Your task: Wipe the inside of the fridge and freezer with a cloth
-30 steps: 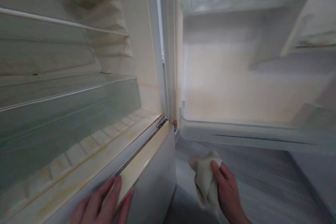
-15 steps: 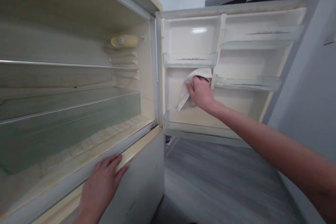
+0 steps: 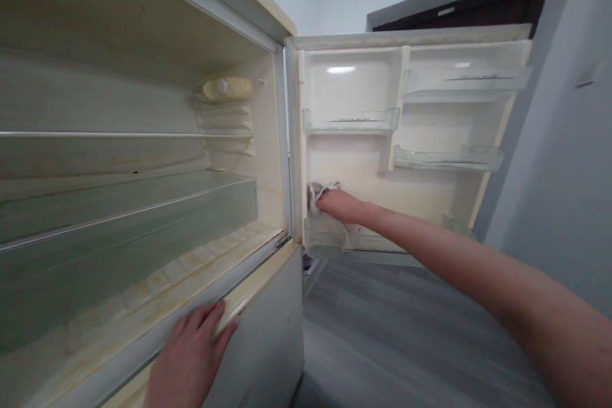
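My right hand (image 3: 338, 204) grips a crumpled white cloth (image 3: 315, 197) against the inner lining of the open refrigerator door (image 3: 354, 159), low on the hinge side. Part of the cloth hangs down over the clear bottom door shelf (image 3: 382, 243). My left hand (image 3: 189, 350) rests on the top edge of the lower door (image 3: 261, 277), fingers laid along it and thumb apart on the front side. Only its back shows, and it holds nothing that I can see.
Inside the fridge are a wire-edged shelf (image 3: 119, 134), a greenish glass panel (image 3: 143, 242) and a yellowed lamp cover (image 3: 232, 88). Clear bins (image 3: 351, 121) line the door. A metal hinge (image 3: 284, 240) sits at the corner. Grey floor (image 3: 382, 331) lies below, a wall at right.
My right hand has moved down and left with the cloth, from the middle of the door to near the bottom shelf. The view has tilted slightly up; my left hand stays on the edge.
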Tool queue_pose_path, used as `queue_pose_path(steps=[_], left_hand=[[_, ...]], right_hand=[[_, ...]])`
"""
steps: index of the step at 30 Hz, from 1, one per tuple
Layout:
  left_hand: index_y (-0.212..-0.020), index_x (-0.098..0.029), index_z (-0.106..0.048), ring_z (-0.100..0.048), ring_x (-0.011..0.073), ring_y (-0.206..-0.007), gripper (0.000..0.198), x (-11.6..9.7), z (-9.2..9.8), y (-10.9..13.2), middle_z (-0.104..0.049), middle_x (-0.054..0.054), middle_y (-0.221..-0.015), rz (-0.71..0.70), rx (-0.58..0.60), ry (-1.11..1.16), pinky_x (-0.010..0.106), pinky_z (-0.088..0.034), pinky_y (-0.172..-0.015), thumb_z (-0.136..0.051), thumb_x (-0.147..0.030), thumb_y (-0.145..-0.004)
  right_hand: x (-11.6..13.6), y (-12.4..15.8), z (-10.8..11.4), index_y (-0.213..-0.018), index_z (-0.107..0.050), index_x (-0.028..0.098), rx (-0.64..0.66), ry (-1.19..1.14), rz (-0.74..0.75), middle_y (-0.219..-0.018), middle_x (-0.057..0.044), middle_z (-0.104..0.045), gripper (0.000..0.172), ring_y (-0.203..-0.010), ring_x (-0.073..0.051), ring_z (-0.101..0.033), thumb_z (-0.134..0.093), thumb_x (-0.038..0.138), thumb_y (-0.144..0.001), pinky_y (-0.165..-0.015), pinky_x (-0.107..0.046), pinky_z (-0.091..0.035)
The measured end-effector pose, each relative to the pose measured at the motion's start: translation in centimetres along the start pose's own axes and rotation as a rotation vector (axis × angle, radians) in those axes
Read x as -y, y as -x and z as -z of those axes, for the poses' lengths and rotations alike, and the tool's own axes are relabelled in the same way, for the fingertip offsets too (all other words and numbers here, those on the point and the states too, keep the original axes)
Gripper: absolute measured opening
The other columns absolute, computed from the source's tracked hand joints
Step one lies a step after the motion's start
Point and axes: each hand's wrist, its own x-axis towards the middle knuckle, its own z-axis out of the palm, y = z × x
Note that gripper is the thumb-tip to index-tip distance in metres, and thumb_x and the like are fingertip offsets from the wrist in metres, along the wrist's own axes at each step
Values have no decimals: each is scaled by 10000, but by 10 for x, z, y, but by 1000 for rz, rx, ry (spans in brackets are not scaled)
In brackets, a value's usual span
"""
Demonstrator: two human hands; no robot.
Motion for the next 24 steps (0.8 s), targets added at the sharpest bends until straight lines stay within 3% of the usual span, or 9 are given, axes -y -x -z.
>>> queue_pose_path(steps=[3,5,7,9,11,14,16,20,24], left_hand=[[-1225,-161,-736,-628,333,-1116,589,10,-8,4,-730,108,-1220,-14,-59,-4,515,-551,-958,-371,-562,-996],[-1168,-158,-746,-654,331,-1079,573,13,-11,5,-743,115,-1182,-55,-140,-16,511,-570,-922,-410,-588,-994],[-1107,-159,-742,-678,316,-1006,486,-2,-7,1,-761,117,-1112,-143,-299,-15,490,-579,-880,-474,-550,-999],[-1115,-174,-718,-687,282,-975,308,-42,5,-11,-769,103,-1083,-286,-497,50,447,-575,-872,-520,-388,-1014],[-1225,-142,-663,-666,251,-1129,279,-105,20,-30,-744,123,-1194,-405,-631,212,392,-553,-979,-604,-251,-975],[-1468,-118,-509,-469,298,-1450,542,-200,30,-65,-560,147,-1524,-508,-547,245,464,-461,-1170,-602,-301,-967],[-1526,-55,-427,-380,371,-1511,714,-239,24,-87,-423,221,-1616,-452,-531,200,550,-444,-1177,-596,-464,-966],[-1476,-45,-477,-451,358,-1457,646,-251,2,-106,-503,221,-1552,-397,-555,223,521,-454,-1177,-591,-430,-970],[-1271,-120,-624,-625,313,-1191,366,-239,-3,-107,-693,142,-1233,-405,-593,234,506,-515,-1098,-610,-301,-953]], right_hand=[[6,10,-24,-1025,-771,100,191,-72,93,-1062,-164,-756,242,-1006,-220,-705,-544,58,-952,-824,-280,-477],[6,10,-32,-1002,-774,111,208,-135,129,-1022,-145,-763,213,-953,-205,-704,-571,84,-941,-773,-262,-451],[6,7,-34,-982,-778,117,193,-187,135,-1002,-131,-766,203,-911,-197,-694,-579,115,-941,-741,-257,-433],[6,2,-37,-963,-783,120,196,-222,123,-986,-118,-770,209,-876,-190,-685,-575,126,-941,-727,-256,-430],[8,-3,-41,-950,-784,118,215,-256,128,-1004,-108,-772,206,-875,-181,-682,-579,110,-930,-739,-250,-444],[11,-4,-46,-942,-779,108,270,-294,144,-1002,-98,-776,212,-856,-156,-681,-571,74,-931,-741,-228,-471],[10,-2,-44,-972,-775,97,291,-298,125,-982,-102,-777,232,-818,-142,-682,-544,79,-961,-721,-216,-485],[-3,1,-9,-991,-776,108,193,-145,151,-1006,-136,-765,232,-890,-187,-707,-544,117,-990,-776,-259,-511],[-21,-8,53,-1117,-742,102,-136,131,14,-1147,-178,-721,264,-1121,-254,-668,-495,119,-1023,-926,-332,-514]])
